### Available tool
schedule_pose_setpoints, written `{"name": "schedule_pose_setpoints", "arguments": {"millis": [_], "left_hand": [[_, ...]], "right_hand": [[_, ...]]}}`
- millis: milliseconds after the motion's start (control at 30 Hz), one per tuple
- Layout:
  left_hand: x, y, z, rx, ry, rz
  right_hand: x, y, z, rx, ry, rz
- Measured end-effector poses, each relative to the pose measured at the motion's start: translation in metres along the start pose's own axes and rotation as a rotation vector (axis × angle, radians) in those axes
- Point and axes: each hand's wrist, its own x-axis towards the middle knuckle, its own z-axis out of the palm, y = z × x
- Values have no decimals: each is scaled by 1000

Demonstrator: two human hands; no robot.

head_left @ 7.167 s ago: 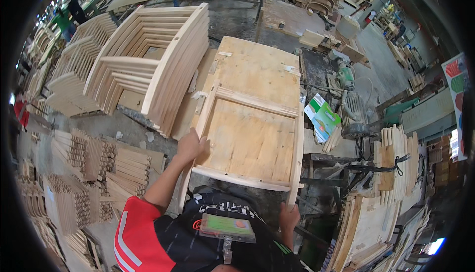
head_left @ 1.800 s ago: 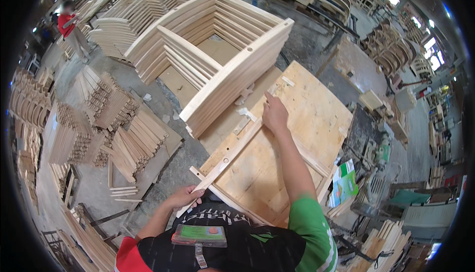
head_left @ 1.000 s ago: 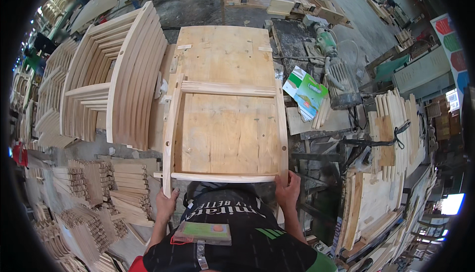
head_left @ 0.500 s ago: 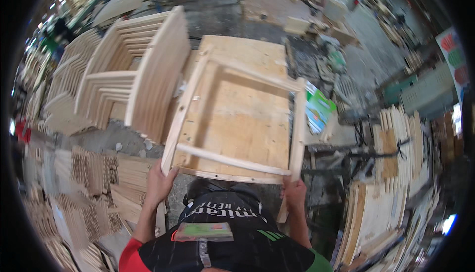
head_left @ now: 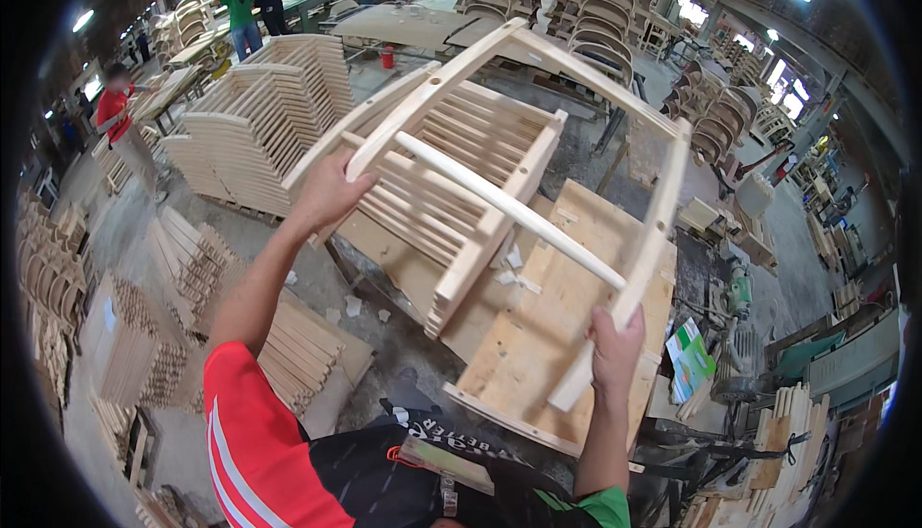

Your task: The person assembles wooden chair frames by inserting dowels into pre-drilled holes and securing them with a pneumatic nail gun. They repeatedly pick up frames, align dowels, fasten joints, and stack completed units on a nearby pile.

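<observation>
Wooden frame [head_left: 509, 208] held up over the plywood board [head_left: 538, 336]

The two hands are well apart, both clamped on the frame: the left hand [head_left: 331, 192] near the end of its left side, left of the board; the right hand [head_left: 615, 346] around its right side, over the board's right part. A green-and-white leaflet [head_left: 690, 360] lies just right of the board. A stack of frames [head_left: 469, 264] stands beside the board's left edge. Farther left of the board are another stack [head_left: 269, 125] and a person in red [head_left: 117, 115].
</observation>
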Motion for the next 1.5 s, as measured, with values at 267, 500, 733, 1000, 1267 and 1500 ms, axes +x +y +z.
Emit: {"name": "schedule_pose_setpoints", "arguments": {"millis": [267,500,733,1000,1267,1500], "left_hand": [[104,-151,-49,156,-22,-83],[138,-172,-27,206,-56,-118],[141,-191,-27,312,-4,-38],[143,-209,-30,260,-14,-45],[149,-207,-25,256,-67,-38],[132,-192,-29,166,-34,-31]], "right_hand": [[69,18,182,19,-71,66],[103,37,206,-575,45,-51],[96,56,219,-503,48,-18],[90,60,228,-455,79,-39],[92,65,224,-435,89,-94],[81,65,222,-458,50,-62]]}}
